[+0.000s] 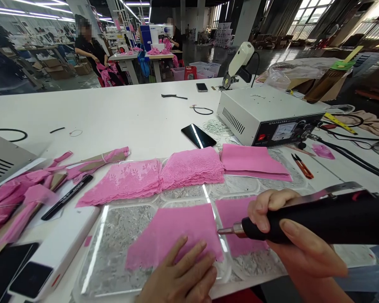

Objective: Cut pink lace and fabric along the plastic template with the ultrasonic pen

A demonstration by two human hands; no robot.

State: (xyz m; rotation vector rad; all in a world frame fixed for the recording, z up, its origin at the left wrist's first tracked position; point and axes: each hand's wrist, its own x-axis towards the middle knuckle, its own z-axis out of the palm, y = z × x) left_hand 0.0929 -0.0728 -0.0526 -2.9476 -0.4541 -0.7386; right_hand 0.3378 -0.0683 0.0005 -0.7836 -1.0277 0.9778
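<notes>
My left hand [186, 273] lies with spread fingers on a pink fabric piece [183, 227], pressing it against the clear, grey-patterned board [113, 248]. In my right hand [297, 235] is a black handheld ultrasonic welder [328, 214], held level. Its thin metal tip points left and is at the right edge of that piece; whether it touches the cloth I cannot tell. A second pink fabric piece [236, 210] lies under the tool, partly hidden by it and my hand. Behind these rest two stacks of pink lace [192, 166] and a folded plain pink stack [252, 162].
A grey control box [268, 113] with a meter and cables stands at the back right. Near it are a black phone [198, 136] and orange snips [302, 166]. On the left lie a black marker [67, 198], a white device [57, 252] and bundled pink strips [34, 198].
</notes>
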